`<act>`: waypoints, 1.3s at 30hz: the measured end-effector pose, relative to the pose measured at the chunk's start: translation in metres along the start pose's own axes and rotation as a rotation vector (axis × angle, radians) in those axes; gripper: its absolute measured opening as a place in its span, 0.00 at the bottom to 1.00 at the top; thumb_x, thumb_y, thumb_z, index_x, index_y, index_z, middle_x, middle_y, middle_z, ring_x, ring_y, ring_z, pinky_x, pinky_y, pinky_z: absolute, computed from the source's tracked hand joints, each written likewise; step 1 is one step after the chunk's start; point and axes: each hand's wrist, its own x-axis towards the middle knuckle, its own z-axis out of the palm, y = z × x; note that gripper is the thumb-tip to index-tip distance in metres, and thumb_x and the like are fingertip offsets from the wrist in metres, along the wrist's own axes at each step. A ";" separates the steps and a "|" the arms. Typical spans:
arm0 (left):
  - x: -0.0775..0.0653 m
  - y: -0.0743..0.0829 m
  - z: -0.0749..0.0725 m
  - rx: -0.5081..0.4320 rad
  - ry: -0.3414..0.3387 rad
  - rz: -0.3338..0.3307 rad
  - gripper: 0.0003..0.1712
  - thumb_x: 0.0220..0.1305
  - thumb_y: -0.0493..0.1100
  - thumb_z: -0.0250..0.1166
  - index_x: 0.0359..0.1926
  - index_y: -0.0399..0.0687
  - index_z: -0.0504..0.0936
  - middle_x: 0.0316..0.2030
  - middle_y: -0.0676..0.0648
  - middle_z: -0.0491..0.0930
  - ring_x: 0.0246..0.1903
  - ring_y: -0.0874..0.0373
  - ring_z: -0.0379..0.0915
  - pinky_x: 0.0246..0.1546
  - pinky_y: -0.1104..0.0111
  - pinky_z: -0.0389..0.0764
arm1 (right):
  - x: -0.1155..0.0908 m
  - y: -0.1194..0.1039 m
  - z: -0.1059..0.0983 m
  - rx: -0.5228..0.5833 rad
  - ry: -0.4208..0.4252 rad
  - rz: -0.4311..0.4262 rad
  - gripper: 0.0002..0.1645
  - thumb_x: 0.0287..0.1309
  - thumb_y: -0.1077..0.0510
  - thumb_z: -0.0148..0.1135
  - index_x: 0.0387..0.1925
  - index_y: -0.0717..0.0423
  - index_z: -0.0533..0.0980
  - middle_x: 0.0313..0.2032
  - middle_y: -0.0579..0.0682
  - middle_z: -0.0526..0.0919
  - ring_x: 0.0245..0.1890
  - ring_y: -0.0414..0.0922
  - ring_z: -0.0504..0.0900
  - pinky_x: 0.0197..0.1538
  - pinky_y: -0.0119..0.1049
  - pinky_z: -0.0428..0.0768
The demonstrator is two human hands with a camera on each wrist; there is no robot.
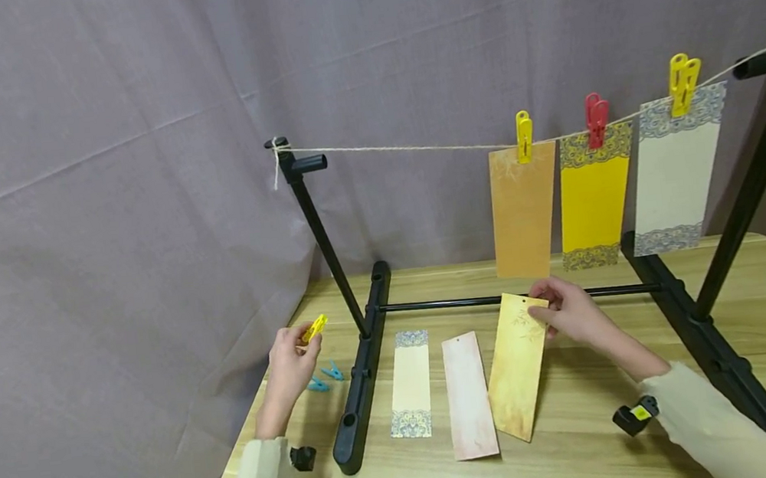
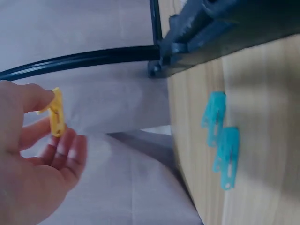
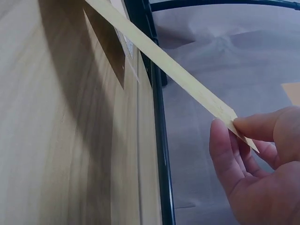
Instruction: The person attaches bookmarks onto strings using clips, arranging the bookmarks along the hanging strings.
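Note:
Between thumb and fingers, my left hand (image 1: 295, 361) pinches a yellow clothespin (image 1: 315, 328) above the table's left side. In the left wrist view two blue clothespins (image 2: 228, 157) lie on the wood beyond that hand. My right hand (image 1: 568, 309) pinches a yellowish paper bookmark (image 1: 519, 372) at its upper right edge, tilted up from the table; a small hole shows near its top. Left of it lie a pale pink bookmark (image 1: 469, 400) and a cream bookmark (image 1: 408, 384) with blue patterned ends.
A string (image 1: 402, 147) spans a black stand (image 1: 323, 237). From it hang an orange card (image 1: 526, 214), a yellow card (image 1: 594, 203) and a white patterned card (image 1: 678, 176), clipped with yellow and red clothespins (image 1: 596, 120). A crossbar (image 1: 445, 304) runs low behind the bookmarks.

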 end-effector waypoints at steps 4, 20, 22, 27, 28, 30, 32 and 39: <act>0.003 0.006 0.002 -0.079 0.110 0.083 0.17 0.61 0.39 0.69 0.52 0.39 0.82 0.40 0.39 0.78 0.34 0.51 0.78 0.33 0.71 0.81 | -0.006 -0.002 -0.002 0.032 0.016 -0.033 0.16 0.63 0.62 0.63 0.49 0.65 0.71 0.35 0.62 0.77 0.22 0.45 0.77 0.26 0.41 0.84; 0.013 0.038 0.004 -0.294 0.316 0.306 0.10 0.54 0.28 0.71 0.37 0.30 0.80 0.37 0.35 0.81 0.34 0.44 0.79 0.31 0.69 0.80 | -0.027 -0.023 -0.008 0.004 0.081 -0.088 0.14 0.64 0.62 0.62 0.48 0.65 0.73 0.39 0.62 0.79 0.24 0.43 0.79 0.25 0.37 0.83; 0.012 0.050 0.000 -0.306 0.314 0.301 0.09 0.54 0.27 0.71 0.35 0.28 0.79 0.37 0.33 0.80 0.34 0.43 0.78 0.32 0.70 0.80 | -0.029 -0.026 -0.008 0.002 0.082 -0.122 0.13 0.64 0.62 0.62 0.47 0.64 0.74 0.39 0.61 0.79 0.24 0.42 0.79 0.25 0.37 0.83; 0.010 0.073 -0.008 -0.309 0.298 0.330 0.09 0.52 0.26 0.71 0.33 0.27 0.78 0.38 0.31 0.80 0.34 0.40 0.77 0.34 0.81 0.76 | -0.032 -0.037 -0.009 0.003 0.078 -0.199 0.11 0.64 0.62 0.62 0.47 0.61 0.76 0.37 0.59 0.81 0.21 0.44 0.79 0.24 0.36 0.82; 0.010 0.075 -0.008 -0.310 0.295 0.334 0.09 0.52 0.26 0.71 0.32 0.27 0.78 0.38 0.30 0.80 0.34 0.40 0.77 0.35 0.83 0.76 | -0.032 -0.039 -0.010 0.002 0.079 -0.211 0.11 0.64 0.62 0.62 0.47 0.60 0.76 0.36 0.59 0.82 0.21 0.45 0.80 0.24 0.36 0.82; 0.013 0.075 -0.005 -0.313 0.291 0.340 0.09 0.52 0.27 0.71 0.32 0.27 0.78 0.39 0.30 0.79 0.35 0.40 0.77 0.36 0.84 0.75 | -0.033 -0.044 -0.011 -0.002 0.086 -0.228 0.10 0.64 0.62 0.62 0.47 0.59 0.77 0.36 0.58 0.83 0.21 0.46 0.80 0.25 0.35 0.81; 0.016 0.072 -0.001 -0.319 0.289 0.339 0.09 0.53 0.28 0.71 0.32 0.29 0.78 0.39 0.31 0.80 0.36 0.41 0.77 0.36 0.83 0.76 | -0.033 -0.049 -0.013 -0.013 0.097 -0.235 0.11 0.64 0.61 0.63 0.47 0.58 0.78 0.36 0.57 0.84 0.23 0.45 0.80 0.25 0.34 0.80; 0.028 0.073 0.004 -0.309 0.252 0.419 0.08 0.56 0.32 0.71 0.35 0.35 0.79 0.41 0.37 0.80 0.38 0.48 0.77 0.34 0.68 0.81 | -0.029 -0.060 -0.021 -0.052 0.121 -0.226 0.10 0.65 0.58 0.62 0.47 0.55 0.79 0.33 0.54 0.83 0.24 0.45 0.80 0.27 0.33 0.80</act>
